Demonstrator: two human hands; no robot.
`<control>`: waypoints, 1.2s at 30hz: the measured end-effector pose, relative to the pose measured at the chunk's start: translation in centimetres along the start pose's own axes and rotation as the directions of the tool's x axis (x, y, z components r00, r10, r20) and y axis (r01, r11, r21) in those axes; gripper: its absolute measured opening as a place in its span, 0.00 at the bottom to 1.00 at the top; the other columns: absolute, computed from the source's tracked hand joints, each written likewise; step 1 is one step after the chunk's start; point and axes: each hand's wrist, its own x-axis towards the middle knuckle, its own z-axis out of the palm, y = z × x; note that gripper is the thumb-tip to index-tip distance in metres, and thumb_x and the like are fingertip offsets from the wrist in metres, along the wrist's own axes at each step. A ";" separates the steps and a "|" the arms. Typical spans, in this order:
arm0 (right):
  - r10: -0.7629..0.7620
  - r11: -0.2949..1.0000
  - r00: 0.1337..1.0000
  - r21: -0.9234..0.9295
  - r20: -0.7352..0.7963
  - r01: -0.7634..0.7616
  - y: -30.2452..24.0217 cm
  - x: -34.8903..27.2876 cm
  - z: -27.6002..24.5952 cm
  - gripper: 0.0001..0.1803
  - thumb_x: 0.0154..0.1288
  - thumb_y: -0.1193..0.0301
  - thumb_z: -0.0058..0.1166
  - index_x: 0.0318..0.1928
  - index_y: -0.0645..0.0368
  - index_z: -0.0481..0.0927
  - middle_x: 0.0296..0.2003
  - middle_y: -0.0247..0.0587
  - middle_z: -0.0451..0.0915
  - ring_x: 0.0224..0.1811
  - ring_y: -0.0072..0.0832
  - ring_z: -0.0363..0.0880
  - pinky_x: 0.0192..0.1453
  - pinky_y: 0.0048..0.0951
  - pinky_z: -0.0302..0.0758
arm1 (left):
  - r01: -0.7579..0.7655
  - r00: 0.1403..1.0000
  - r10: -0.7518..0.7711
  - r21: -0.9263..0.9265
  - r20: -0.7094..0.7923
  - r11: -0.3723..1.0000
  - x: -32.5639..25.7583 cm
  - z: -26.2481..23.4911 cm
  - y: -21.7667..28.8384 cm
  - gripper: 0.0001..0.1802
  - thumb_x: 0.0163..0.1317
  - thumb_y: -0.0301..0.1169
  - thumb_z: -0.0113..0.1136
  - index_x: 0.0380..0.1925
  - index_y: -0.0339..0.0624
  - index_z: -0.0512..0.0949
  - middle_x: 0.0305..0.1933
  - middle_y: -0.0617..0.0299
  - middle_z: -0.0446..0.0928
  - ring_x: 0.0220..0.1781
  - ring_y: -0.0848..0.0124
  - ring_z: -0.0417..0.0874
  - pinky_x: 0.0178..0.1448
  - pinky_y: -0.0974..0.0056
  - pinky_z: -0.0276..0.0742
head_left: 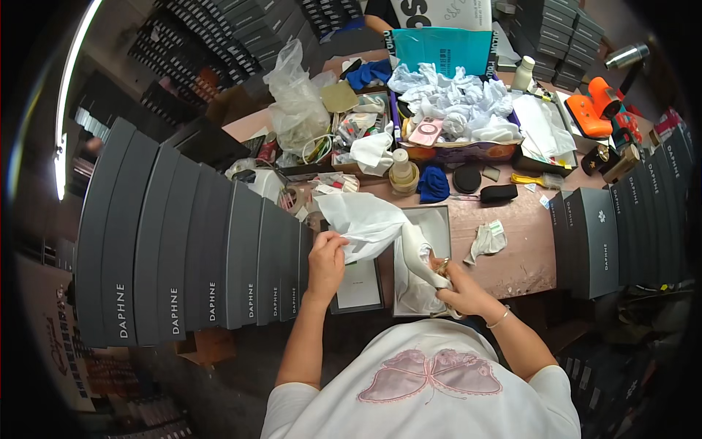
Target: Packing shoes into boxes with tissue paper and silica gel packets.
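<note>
My left hand (326, 265) pinches the edge of a sheet of white tissue paper (362, 221), which spreads out above the table. My right hand (466, 291) grips a white shoe (415, 252) at its opening, with the toe pointing away from me and meeting the paper's right end. Beneath the shoe is an open shoe box (442, 219) with a pale inside and white wrapping in it. To its left, partly under the paper, lies a dark-edged tray or lid (358, 284) with a white inside.
Tall stacks of dark grey shoe boxes flank me at left (194, 256) and right (592, 241). Crumpled white paper (453, 102) fills a carton at the back. A crumpled pale cloth or paper (486, 241) and a black pouch (499, 194) lie on the table.
</note>
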 end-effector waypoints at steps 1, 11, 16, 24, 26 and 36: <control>0.044 0.985 0.996 0.162 0.080 -0.057 -0.7 -1.1 -0.6 0.36 0.58 0.68 0.50 0.68 0.59 0.58 0.53 0.47 0.69 0.49 0.28 0.73 0.54 0.30 0.70 | 0.023 1.000 -0.023 -0.026 0.011 0.999 -0.5 1.0 -0.1 0.18 0.59 0.18 0.51 0.48 0.38 0.79 0.53 0.43 0.76 0.50 0.52 0.80 0.51 0.62 0.76; -0.348 0.898 0.925 -0.230 0.152 0.375 -2.2 7.9 5.7 0.16 0.58 0.66 0.52 0.48 0.55 0.76 0.35 0.41 0.80 0.35 0.34 0.81 0.39 0.32 0.76 | -0.272 0.953 0.296 -0.245 0.063 0.930 -3.6 -0.1 7.5 0.20 0.55 0.13 0.52 0.47 0.38 0.81 0.50 0.46 0.79 0.49 0.54 0.83 0.51 0.61 0.79; -0.303 0.924 0.949 -0.216 0.086 0.314 0.0 10.6 9.9 0.07 0.57 0.66 0.54 0.33 0.54 0.79 0.32 0.44 0.82 0.33 0.41 0.82 0.36 0.39 0.78 | -0.306 0.933 0.343 -0.258 0.112 0.916 -5.1 0.2 5.6 0.20 0.54 0.13 0.53 0.46 0.37 0.80 0.49 0.48 0.79 0.47 0.56 0.84 0.49 0.62 0.80; 0.062 -0.070 0.907 0.908 0.417 -0.412 2.0 7.9 5.6 0.20 0.63 0.67 0.51 0.51 0.68 0.72 0.39 0.48 0.79 0.34 0.36 0.82 0.36 0.32 0.85 | -0.123 0.992 0.124 -0.151 -0.003 0.981 -4.8 1.5 3.2 0.19 0.57 0.14 0.49 0.49 0.32 0.76 0.53 0.45 0.75 0.51 0.50 0.80 0.53 0.58 0.76; 0.046 -0.133 0.920 0.915 0.389 -0.380 1.7 6.9 5.7 0.20 0.62 0.66 0.51 0.50 0.67 0.72 0.39 0.48 0.79 0.34 0.37 0.82 0.35 0.32 0.85 | -0.126 0.992 0.127 -0.200 -0.010 0.972 -3.5 1.4 4.0 0.19 0.58 0.14 0.49 0.50 0.31 0.76 0.52 0.45 0.75 0.50 0.50 0.80 0.53 0.58 0.76; 0.044 -0.272 0.995 0.960 0.085 -0.070 0.5 6.8 4.5 0.21 0.66 0.64 0.48 0.56 0.61 0.73 0.50 0.48 0.77 0.48 0.41 0.79 0.55 0.40 0.78 | -0.363 0.911 0.401 -0.269 0.100 0.892 -4.5 3.0 9.7 0.24 0.51 0.14 0.55 0.51 0.35 0.76 0.57 0.47 0.75 0.49 0.54 0.83 0.47 0.61 0.82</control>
